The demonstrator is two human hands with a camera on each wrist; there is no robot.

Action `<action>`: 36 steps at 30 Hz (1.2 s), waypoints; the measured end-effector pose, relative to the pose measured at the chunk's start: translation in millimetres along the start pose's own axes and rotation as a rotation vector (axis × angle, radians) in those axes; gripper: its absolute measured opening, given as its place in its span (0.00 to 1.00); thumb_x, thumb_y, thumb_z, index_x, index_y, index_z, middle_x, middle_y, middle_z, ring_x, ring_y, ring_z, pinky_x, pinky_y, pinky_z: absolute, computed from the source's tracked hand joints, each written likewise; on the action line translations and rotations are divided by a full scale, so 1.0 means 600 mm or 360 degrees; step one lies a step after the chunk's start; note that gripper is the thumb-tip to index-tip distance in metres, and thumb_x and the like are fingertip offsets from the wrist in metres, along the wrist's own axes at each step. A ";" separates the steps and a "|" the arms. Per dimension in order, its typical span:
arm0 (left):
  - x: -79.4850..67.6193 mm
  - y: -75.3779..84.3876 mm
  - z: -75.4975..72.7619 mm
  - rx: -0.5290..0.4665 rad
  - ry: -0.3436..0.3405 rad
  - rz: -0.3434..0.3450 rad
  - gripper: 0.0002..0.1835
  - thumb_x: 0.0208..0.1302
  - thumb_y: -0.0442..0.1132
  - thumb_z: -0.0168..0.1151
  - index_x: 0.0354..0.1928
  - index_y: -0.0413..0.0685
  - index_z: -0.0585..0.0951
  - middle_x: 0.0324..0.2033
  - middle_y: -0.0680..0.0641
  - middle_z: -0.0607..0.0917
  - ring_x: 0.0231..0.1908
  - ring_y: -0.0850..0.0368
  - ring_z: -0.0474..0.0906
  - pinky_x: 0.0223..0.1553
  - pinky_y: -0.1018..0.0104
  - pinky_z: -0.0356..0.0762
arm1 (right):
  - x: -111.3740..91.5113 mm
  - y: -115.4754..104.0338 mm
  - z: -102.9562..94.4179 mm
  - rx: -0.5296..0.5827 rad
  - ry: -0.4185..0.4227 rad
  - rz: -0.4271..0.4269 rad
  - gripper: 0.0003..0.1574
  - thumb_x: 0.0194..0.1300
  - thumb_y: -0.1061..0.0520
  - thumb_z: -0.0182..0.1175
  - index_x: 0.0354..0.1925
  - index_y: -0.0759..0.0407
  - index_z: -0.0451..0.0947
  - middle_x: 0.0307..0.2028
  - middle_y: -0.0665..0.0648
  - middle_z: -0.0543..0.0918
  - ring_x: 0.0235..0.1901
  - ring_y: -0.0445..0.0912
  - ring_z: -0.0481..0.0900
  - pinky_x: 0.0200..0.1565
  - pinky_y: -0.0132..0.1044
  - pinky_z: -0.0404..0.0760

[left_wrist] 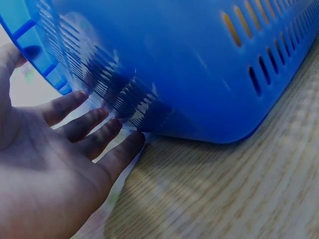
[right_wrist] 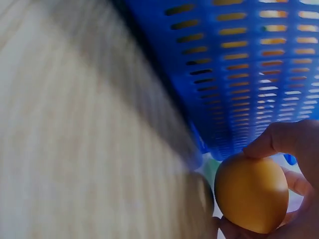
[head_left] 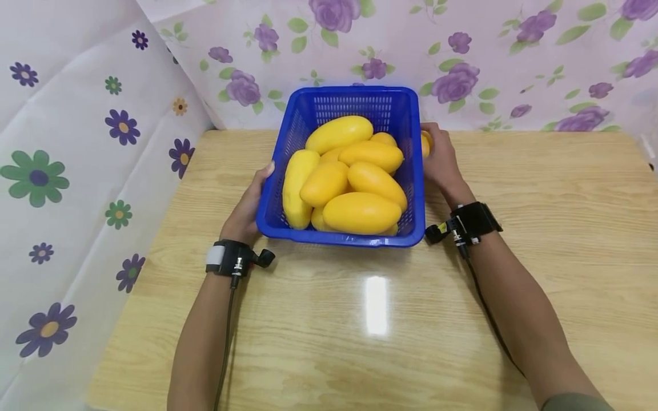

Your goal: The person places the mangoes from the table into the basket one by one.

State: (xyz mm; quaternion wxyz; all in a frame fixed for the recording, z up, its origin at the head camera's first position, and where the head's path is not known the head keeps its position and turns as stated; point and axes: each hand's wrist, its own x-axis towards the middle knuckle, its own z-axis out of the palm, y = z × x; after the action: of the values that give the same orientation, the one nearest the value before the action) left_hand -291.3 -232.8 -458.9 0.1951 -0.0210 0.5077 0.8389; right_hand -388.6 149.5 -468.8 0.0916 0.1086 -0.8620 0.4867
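Observation:
A blue plastic basket [head_left: 341,241] with slotted sides stands on the table, filled with several yellow mangoes [head_left: 362,213]. My left hand [head_left: 248,206] is at its left side. In the left wrist view the nearly straight fingers [left_wrist: 117,157] touch the mesh wall, and the thumb lies at the rim. Just outside the basket's right wall, my right hand [head_left: 441,157] holds one mango [right_wrist: 251,193], thumb on one side and fingers round the other. The basket wall hides part of that mango in the head view.
The wooden table [head_left: 319,337] reaches back to a wall covering [head_left: 406,51] with purple flowers. Another flowered sheet [head_left: 77,188] hangs along the left side. Each wrist wears a black strap [head_left: 475,220] with a camera and cable.

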 end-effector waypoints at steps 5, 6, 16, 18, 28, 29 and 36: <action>-0.002 -0.001 0.001 -0.0010 0.0029 -0.0003 0.37 0.65 0.62 0.58 0.70 0.52 0.67 0.48 0.48 0.79 0.42 0.57 0.78 0.43 0.63 0.79 | 0.000 -0.009 -0.017 0.0126 0.0009 0.0263 0.37 0.61 0.48 0.66 0.66 0.56 0.69 0.62 0.62 0.68 0.56 0.49 0.66 0.51 0.37 0.67; -0.002 -0.001 0.001 -0.0021 0.0035 -0.0004 0.37 0.65 0.62 0.58 0.70 0.52 0.67 0.48 0.48 0.79 0.42 0.57 0.78 0.43 0.63 0.79 | 0.001 -0.010 -0.021 0.0158 0.0022 0.0295 0.37 0.61 0.50 0.66 0.66 0.56 0.69 0.62 0.61 0.68 0.57 0.49 0.66 0.51 0.36 0.68; 0.000 0.000 0.002 -0.0074 0.0033 -0.0006 0.35 0.65 0.60 0.59 0.67 0.49 0.69 0.45 0.49 0.81 0.40 0.58 0.80 0.42 0.64 0.80 | 0.009 -0.041 -0.069 0.0464 0.0194 0.0386 0.35 0.60 0.60 0.62 0.66 0.49 0.69 0.61 0.52 0.68 0.54 0.46 0.67 0.48 0.38 0.73; -0.001 0.000 0.001 -0.0083 0.0032 -0.0009 0.35 0.65 0.60 0.59 0.68 0.49 0.69 0.45 0.49 0.81 0.40 0.57 0.80 0.41 0.64 0.80 | 0.009 -0.051 -0.075 0.0505 0.0227 0.0371 0.35 0.59 0.61 0.62 0.65 0.49 0.70 0.60 0.51 0.67 0.54 0.45 0.66 0.48 0.39 0.73; 0.001 0.003 0.004 -0.0099 0.0025 -0.0020 0.36 0.65 0.60 0.59 0.70 0.50 0.68 0.47 0.48 0.80 0.42 0.57 0.79 0.43 0.63 0.79 | -0.002 -0.103 -0.088 0.0599 0.0277 0.0242 0.36 0.58 0.61 0.65 0.64 0.46 0.72 0.60 0.51 0.68 0.52 0.47 0.68 0.47 0.41 0.72; 0.001 0.003 0.004 -0.0098 0.0020 -0.0020 0.36 0.65 0.60 0.59 0.70 0.50 0.67 0.48 0.48 0.80 0.42 0.57 0.79 0.43 0.63 0.79 | -0.004 -0.108 -0.089 0.0598 0.0273 0.0228 0.36 0.57 0.61 0.65 0.64 0.46 0.72 0.60 0.51 0.68 0.52 0.47 0.68 0.47 0.41 0.72; -0.001 0.004 0.004 -0.0078 0.0025 -0.0017 0.36 0.65 0.60 0.59 0.69 0.50 0.68 0.47 0.48 0.80 0.41 0.57 0.79 0.42 0.63 0.80 | -0.015 -0.139 -0.080 0.0550 0.0197 0.0092 0.36 0.58 0.60 0.65 0.65 0.46 0.72 0.60 0.52 0.67 0.49 0.49 0.69 0.45 0.41 0.72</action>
State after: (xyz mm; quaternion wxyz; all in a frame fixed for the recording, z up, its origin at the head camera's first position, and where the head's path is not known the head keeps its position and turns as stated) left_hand -291.5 -231.7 -455.4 0.1952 -0.0351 0.4884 0.8498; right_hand -354.4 149.7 -378.1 0.1104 0.0676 -0.7609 0.6358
